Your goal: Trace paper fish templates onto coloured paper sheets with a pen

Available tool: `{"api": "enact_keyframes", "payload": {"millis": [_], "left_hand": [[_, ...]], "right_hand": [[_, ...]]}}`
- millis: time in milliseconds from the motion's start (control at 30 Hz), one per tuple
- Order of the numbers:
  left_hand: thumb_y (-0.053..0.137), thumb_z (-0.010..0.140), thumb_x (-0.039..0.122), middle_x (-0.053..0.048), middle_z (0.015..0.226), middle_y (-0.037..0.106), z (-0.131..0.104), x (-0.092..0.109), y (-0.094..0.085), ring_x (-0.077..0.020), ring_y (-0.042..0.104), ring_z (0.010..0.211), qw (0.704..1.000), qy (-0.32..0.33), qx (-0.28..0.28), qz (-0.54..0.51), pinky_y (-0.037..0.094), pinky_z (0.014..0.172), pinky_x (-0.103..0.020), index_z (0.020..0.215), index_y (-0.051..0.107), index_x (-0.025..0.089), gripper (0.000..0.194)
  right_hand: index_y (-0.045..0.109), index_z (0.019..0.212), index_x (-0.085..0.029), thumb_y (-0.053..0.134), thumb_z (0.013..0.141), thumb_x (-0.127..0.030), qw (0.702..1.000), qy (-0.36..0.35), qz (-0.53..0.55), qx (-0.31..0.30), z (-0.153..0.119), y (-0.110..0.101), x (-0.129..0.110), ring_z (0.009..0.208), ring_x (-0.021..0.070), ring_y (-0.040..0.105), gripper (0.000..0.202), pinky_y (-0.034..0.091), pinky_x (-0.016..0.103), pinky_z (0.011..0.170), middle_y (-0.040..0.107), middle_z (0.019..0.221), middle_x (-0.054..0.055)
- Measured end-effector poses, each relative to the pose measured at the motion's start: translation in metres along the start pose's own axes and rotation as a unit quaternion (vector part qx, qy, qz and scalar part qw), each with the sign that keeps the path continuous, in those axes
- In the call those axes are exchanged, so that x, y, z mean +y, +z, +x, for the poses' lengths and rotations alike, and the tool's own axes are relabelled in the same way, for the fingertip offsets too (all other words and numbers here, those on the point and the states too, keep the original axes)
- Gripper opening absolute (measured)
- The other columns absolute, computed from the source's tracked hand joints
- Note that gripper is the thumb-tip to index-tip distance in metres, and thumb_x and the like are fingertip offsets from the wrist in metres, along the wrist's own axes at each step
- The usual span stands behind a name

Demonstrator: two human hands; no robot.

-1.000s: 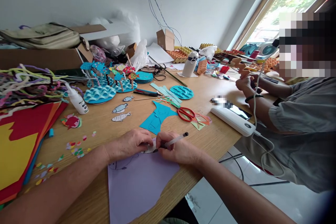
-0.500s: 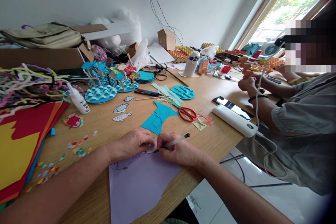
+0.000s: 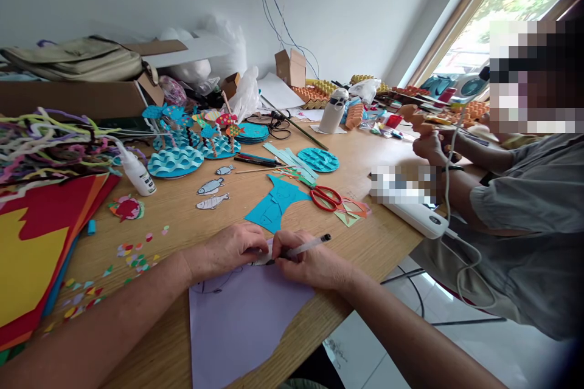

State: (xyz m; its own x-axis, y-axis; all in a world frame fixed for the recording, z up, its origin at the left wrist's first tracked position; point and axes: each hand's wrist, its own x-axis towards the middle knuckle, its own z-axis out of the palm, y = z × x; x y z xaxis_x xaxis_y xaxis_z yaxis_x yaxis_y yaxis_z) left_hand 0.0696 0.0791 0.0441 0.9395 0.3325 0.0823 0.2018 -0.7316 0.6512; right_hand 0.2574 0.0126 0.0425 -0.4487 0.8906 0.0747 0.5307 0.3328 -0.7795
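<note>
On the table's front edge lies a sheet of purple paper with black fish outlines near its top edge. My right hand is closed round a pen, its tip down at the paper beside a small white paper fish cutout. With bent fingers held together, my left hand presses that cutout flat on the purple sheet; part of it is hidden by the fingers. Beyond my hands are blue paper scraps with drawn outlines and red-handled scissors. Several cut-out paper fish lie further left.
At left are coloured paper sheets, a glue bottle, pipe cleaners and confetti bits. Blue wave-patterned discs stand behind. On the right, a white power bank lies near a co-worker's hands, which hold an orange egg-carton piece.
My hands, the pen and the purple paper have hardly moved. The co-worker's head and the orange carton piece have shifted slightly left.
</note>
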Motion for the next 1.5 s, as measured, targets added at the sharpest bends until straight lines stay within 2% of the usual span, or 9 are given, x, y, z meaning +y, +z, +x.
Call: {"api": "enact_keyframes", "payload": {"millis": [400,700,1033,1500], "left_hand": [[0.047,0.089,0.016,-0.003,0.091,0.063,0.000,0.004,-0.001,-0.0157,0.056,0.089,1.000,-0.003,0.002,-0.002,0.040,0.082,-0.025,0.079,0.062,0.017,0.018],[0.051,0.084,0.009,-0.003,0.096,0.064,-0.002,-0.007,0.004,-0.0173,0.057,0.093,1.000,-0.005,0.012,0.017,0.041,0.084,-0.025,0.086,0.065,0.018,0.017],[0.053,0.083,0.007,-0.004,0.099,0.064,-0.003,-0.008,0.005,-0.0177,0.056,0.096,1.000,-0.006,0.010,0.023,0.040,0.087,-0.026,0.091,0.066,0.018,0.019],[0.051,0.089,0.016,-0.003,0.091,0.063,-0.001,0.001,0.001,-0.0164,0.056,0.089,1.000,-0.006,0.008,0.008,0.040,0.083,-0.025,0.082,0.063,0.017,0.014]], "right_hand": [[0.053,0.071,-0.019,0.051,0.069,-0.004,1.000,-0.001,0.019,0.007,-0.001,0.005,0.000,0.055,0.0072,0.045,0.015,0.036,0.016,0.051,0.051,0.063,-0.006],[0.050,0.067,-0.019,0.050,0.064,-0.002,0.996,0.005,0.083,0.021,0.001,0.001,0.004,0.052,0.0072,0.042,0.017,0.035,0.016,0.050,0.045,0.056,-0.007],[0.050,0.064,-0.019,0.050,0.062,-0.001,0.999,0.011,0.033,0.015,0.001,0.000,0.001,0.053,0.0074,0.042,0.017,0.034,0.017,0.051,0.048,0.057,-0.007],[0.052,0.069,-0.018,0.051,0.067,-0.004,1.000,-0.004,0.016,0.006,0.000,0.003,-0.001,0.052,0.0073,0.042,0.015,0.034,0.018,0.051,0.050,0.061,-0.006]]}}
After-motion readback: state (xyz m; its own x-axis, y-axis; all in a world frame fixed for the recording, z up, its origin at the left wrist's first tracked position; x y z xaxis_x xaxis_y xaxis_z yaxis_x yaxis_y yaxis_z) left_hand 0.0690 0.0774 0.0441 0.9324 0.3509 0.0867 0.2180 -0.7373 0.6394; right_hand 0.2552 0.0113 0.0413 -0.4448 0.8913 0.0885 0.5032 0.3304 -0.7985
